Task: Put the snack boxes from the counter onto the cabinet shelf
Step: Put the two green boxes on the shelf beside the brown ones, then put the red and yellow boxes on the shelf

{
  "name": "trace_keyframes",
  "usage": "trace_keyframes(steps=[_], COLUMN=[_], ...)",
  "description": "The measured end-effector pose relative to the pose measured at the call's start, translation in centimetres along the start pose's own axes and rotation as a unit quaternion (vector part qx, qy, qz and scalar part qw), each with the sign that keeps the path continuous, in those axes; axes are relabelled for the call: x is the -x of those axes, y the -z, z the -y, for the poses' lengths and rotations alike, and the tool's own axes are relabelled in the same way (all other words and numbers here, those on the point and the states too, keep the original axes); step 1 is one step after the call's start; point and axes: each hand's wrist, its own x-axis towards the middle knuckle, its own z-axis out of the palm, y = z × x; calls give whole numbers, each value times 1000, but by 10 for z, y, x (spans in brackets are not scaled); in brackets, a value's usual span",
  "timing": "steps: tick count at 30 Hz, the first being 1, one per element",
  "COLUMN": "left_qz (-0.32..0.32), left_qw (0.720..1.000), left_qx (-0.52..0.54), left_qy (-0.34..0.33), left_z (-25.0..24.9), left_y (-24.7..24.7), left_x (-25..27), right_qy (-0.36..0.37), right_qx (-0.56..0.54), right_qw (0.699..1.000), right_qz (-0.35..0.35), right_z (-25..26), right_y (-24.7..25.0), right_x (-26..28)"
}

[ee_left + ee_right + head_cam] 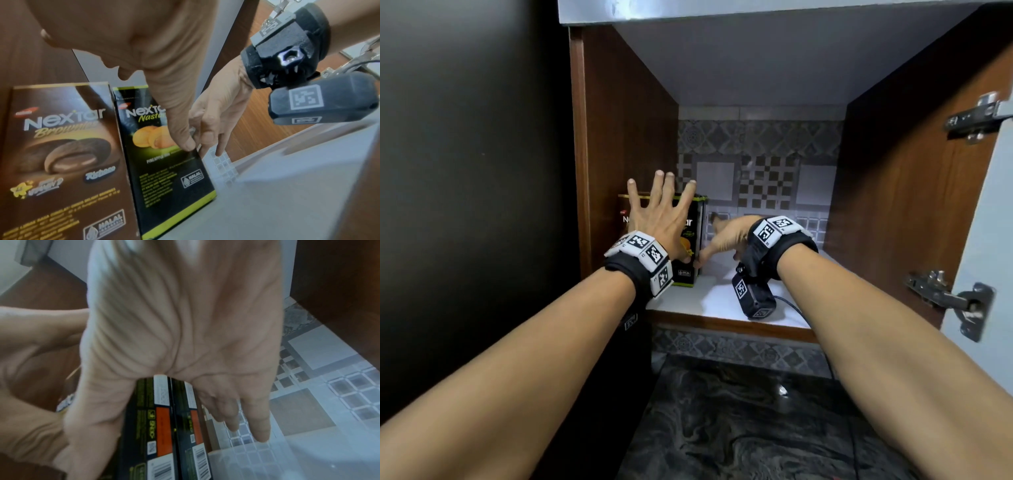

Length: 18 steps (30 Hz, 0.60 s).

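Both hands are up inside the open cabinet. The snack boxes sit upright at the left end of the cabinet shelf (722,294), tucked against the wooden left wall (626,113). From the left wrist view there's a brown brownies box (61,146) on the left and a black-and-yellow pineapple box (164,170) touching its right side, fronts facing out. The right wrist view shows two narrow dark sides with orange patches and barcodes pressed together, so there looks to be another box (189,426) behind the pineapple one, can't say more than that.

The left hand (661,216) is spread wide, fingers straight and fanned, palm towards the box fronts; its thumb tip touches the front of the pineapple box near the right edge. It isn't gripping anything.

The right hand (726,236) is at the right side of the boxes, thumb down at the front corner and fingers reaching along the far side. The fingers look fairly straight, more pressing than clamping, though I can't tell for sure how tight it is.

Patterned tiles (767,171) make up the cabinet's back, and the dark marbled worktop (739,428) sits below the shelf. The open door with its hinges (948,301) is on the right.
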Motion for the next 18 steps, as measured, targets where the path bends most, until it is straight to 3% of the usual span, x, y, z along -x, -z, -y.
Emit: trace_keyframes(steps=[5,9,11,14,18], left_qz=[-54,-194,-217,-183,-26], left_qw=[994,955,936,926,928], left_qx=[91,225,273,323,367], left_qy=[5,-17,-43,-67,-60], left_z=[-5,-21,-40,-76,-138], left_y=[21,24,19,-3,-46], left_x=[46,105,143,191,234], right_qy=[31,76,88,85,-24], right_qx=[2,-34,-77,-149,-154], right_qw=[995,971,958,943,953], right_qz=[-99,-223,-263,-286,-259], right_z=[-12,-34,-53,-86,-144], right_y=[-10,-35,-60,-103,-160], right_x=[56,118,154,200,226])
